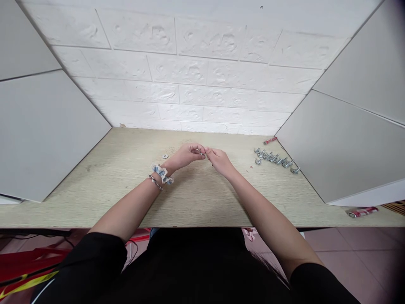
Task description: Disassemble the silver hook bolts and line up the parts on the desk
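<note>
My left hand (189,155) is raised a little over the table, its thumb and fingers pinched round a small shiny metal piece (202,153), mostly hidden. Against those fingertips, my right hand (219,160) is closed in a pinch; whatever is between its fingers is hidden. A flat metal washer (165,156) lies on the table just left of my left hand. Off to the right of my right hand, several metal bolts (279,161) stand in a slanting row with washers on them, heads or nuts too small to make out. One similar bolt (258,161) sits apart in front.
A small red cylinder (270,140) lies at the back right, and another red cylinder (363,212) near the front right edge. Grey panels (53,135) flank the pale wooden table (196,207) on both sides. A white brick-patterned wall (190,93) closes the back.
</note>
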The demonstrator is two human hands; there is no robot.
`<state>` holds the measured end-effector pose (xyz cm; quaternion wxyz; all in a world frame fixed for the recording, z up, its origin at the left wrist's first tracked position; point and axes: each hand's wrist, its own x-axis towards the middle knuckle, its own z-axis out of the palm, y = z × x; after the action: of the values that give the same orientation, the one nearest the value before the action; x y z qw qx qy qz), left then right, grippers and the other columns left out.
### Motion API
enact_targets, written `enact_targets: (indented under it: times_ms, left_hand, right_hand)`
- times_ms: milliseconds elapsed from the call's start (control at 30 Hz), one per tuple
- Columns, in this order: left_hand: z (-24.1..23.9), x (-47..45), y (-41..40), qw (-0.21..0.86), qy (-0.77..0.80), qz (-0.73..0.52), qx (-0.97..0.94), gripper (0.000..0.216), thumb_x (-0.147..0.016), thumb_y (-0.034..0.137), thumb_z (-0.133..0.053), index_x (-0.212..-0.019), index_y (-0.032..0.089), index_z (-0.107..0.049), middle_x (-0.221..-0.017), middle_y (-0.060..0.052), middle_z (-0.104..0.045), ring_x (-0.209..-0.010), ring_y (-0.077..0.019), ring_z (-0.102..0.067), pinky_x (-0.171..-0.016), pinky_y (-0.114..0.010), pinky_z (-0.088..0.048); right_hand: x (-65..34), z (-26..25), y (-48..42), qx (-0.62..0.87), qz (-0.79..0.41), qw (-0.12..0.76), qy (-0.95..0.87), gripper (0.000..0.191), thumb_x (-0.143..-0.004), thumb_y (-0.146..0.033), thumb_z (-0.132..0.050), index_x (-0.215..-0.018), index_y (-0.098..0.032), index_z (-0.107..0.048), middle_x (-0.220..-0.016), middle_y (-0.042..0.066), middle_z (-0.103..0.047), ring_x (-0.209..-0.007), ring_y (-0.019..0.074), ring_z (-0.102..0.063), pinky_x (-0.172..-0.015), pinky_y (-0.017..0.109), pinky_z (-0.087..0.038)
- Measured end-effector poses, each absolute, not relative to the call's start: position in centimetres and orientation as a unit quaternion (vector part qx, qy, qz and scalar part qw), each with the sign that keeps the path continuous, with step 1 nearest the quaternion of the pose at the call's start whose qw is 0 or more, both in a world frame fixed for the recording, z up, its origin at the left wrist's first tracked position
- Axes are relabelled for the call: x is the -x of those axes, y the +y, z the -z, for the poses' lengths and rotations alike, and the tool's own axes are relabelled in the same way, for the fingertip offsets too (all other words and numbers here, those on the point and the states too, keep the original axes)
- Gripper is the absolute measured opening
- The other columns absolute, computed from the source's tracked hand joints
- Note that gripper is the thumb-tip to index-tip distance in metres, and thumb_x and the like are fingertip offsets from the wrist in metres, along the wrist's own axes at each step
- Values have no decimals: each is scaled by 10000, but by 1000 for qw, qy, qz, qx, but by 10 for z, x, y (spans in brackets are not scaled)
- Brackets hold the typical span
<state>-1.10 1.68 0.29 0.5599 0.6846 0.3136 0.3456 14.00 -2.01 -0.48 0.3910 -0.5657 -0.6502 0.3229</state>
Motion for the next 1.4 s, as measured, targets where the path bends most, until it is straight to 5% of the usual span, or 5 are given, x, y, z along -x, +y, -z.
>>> enact_targets:
  times_ms: [133, 533, 833, 1233, 1400]
  left_hand:
    - [-2, 10, 16, 552, 318, -345, -690, 197, -601, 254, -713, -699, 135, -590, -761, -6, -632, -759, -121, -574, -795, -311, -435]
    - [-1, 10, 16, 524, 320, -333, -716, 171, -618, 249, -695, -704, 144, -592, -763, -5, -624, -770, -130, -574, -780, -300, -430]
    - [-4, 10, 13, 516, 326, -312, -728, 149, -638, 252, -675, -717, 150, -599, -722, 5, -608, -732, -124, -564, -748, -292, -422]
    - [0, 10, 17, 507, 327, -330, -726, 152, -627, 248, -679, -704, 149, -594, -731, 6, -598, -720, -115, -547, -740, -283, -416]
    - [0, 10, 16, 514, 307, -338, -726, 161, -622, 254, -685, -691, 142, -592, -755, -6, -611, -758, -127, -563, -764, -292, -424]
  right_hand:
    - [-140, 7, -18, 564, -349, 418, -621, 49, -739, -262, -402, -739, -221, -428, -642, -43, -462, -611, 124, -425, -579, 243, -328]
    - [-143, 9, -16, 592, -333, 386, -624, 480, -804, -589, -320, -543, -200, -423, -537, -3, -430, -582, 143, -436, -563, 264, -304]
    - [-142, 5, -18, 580, -339, 437, -599, 56, -720, -224, -378, -679, -223, -340, -613, -35, -409, -592, 134, -395, -566, 253, -315]
    - [-144, 6, -16, 616, -347, 373, -601, 487, -843, -546, -268, -493, -212, -319, -488, -9, -358, -530, 140, -375, -567, 280, -278]
    - [-143, 9, -13, 587, -364, 389, -610, 287, -758, -402, -407, -551, -208, -365, -532, -26, -383, -571, 129, -374, -558, 260, -272]
